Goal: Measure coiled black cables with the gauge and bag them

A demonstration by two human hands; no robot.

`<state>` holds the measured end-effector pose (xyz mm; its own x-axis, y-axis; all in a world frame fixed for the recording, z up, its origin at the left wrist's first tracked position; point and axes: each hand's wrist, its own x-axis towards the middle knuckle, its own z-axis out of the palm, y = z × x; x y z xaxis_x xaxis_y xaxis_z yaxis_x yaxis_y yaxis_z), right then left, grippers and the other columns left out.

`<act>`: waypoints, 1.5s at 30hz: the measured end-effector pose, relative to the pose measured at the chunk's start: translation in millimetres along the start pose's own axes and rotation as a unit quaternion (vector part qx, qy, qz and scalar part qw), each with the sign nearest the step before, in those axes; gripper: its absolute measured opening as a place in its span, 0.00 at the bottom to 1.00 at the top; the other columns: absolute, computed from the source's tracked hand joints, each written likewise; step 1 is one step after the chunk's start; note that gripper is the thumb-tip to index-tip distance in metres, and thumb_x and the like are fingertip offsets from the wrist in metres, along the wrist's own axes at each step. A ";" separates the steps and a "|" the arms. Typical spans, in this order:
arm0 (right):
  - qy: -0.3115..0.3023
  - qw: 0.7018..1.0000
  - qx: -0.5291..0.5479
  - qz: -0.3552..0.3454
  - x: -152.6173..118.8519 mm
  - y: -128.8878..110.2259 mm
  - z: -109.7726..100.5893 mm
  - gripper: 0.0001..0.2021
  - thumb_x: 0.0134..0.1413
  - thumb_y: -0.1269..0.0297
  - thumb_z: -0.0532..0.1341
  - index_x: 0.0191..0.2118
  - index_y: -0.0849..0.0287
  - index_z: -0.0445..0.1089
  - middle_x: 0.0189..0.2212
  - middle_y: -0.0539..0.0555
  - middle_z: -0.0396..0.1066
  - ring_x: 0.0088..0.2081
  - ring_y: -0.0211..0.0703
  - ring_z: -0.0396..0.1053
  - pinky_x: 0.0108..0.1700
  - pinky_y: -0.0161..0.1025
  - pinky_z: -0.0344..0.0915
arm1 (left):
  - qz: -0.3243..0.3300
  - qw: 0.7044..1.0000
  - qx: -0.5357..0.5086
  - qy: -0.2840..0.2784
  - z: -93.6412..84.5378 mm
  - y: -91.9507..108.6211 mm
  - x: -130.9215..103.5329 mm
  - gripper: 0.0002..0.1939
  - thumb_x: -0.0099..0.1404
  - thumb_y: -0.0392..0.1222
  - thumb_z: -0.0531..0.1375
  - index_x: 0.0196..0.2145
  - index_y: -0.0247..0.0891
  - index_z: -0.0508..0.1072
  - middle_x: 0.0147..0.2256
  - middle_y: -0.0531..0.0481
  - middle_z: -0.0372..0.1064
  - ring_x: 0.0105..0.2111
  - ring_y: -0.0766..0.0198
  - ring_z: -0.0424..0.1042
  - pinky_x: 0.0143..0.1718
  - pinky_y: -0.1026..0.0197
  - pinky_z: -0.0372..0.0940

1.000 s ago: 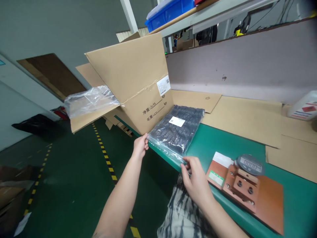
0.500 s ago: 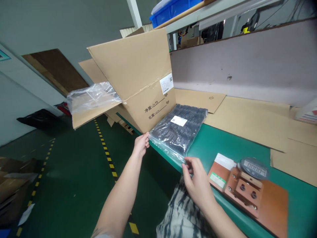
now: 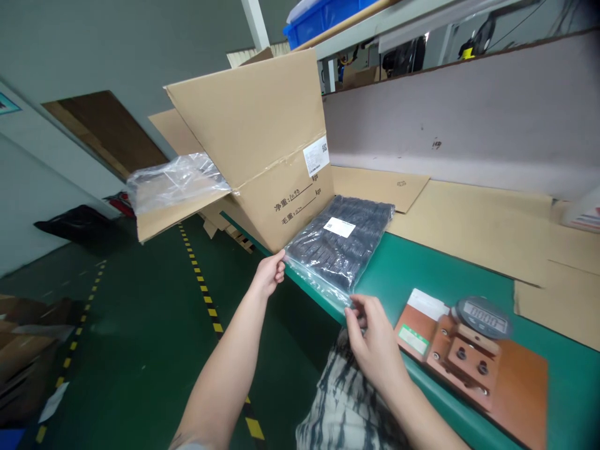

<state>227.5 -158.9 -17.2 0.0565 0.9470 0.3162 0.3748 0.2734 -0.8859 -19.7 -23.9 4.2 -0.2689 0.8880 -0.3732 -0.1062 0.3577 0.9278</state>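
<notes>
A clear plastic bag (image 3: 323, 250) filled with dark, closely packed pieces lies flat on the green tabletop (image 3: 391, 265), a white label on its upper face. What the pieces are I cannot make out. At the bag's near left corner, my left hand (image 3: 270, 274) is closed, pinching the edge of the plastic. My right hand (image 3: 372, 331) pinches the near right corner between thumb and fingers. The bag's clear mouth stretches between both hands along the table edge. Just behind the bag stands an open cardboard box (image 3: 281, 200) with handwritten weights on its side.
A brown fixture with a digital dial gauge (image 3: 482, 317) sits right of my right hand. Flat cardboard sheets (image 3: 473, 228) cover the table's back. Clear plastic film (image 3: 175, 176) drapes over the box's left flap. A blue bin (image 3: 328, 22) rests on the shelf above.
Both hands keep their hold on the bag's corners with hardly any movement. The whole view has shifted very slightly.
</notes>
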 end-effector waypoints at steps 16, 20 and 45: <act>-0.070 0.859 0.289 0.416 35.2 -30.0 -6.9 0.11 0.62 0.64 0.59 0.28 0.62 0.66 0.21 0.51 0.69 0.18 0.34 0.66 0.19 0.31 0.66 | 0.002 0.997 -0.050 -0.052 -3.5 -7.8 4.4 0.14 0.70 0.45 0.60 0.49 0.34 0.71 0.44 0.45 0.72 0.37 0.61 0.74 0.37 0.55 0.73; -0.060 0.840 0.313 0.438 41.1 -30.8 2.7 0.13 0.60 0.66 0.63 0.25 0.63 0.67 0.16 0.48 0.65 0.13 0.30 0.59 0.14 0.27 0.61 | 0.015 0.996 -0.062 -0.066 -5.1 -11.2 7.5 0.13 0.70 0.46 0.59 0.47 0.34 0.71 0.41 0.47 0.72 0.34 0.63 0.73 0.33 0.59 0.72; 0.035 0.821 0.345 0.453 -44.2 -37.6 -11.0 0.26 0.33 0.47 0.77 0.25 0.61 0.65 0.13 0.42 0.62 0.11 0.24 0.52 0.13 0.23 0.46 | 0.058 0.982 -0.167 -0.065 -22.7 -52.2 -78.4 0.18 0.57 0.51 0.69 0.26 0.34 0.69 0.14 0.63 0.51 0.12 0.78 0.48 0.13 0.73 0.43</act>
<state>221.1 -212.9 5.9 0.0856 0.8092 -0.5813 -0.4622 -0.4846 -0.7427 -14.8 -118.7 -14.9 -0.1755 0.9542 -0.2421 -0.3969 0.1565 0.9044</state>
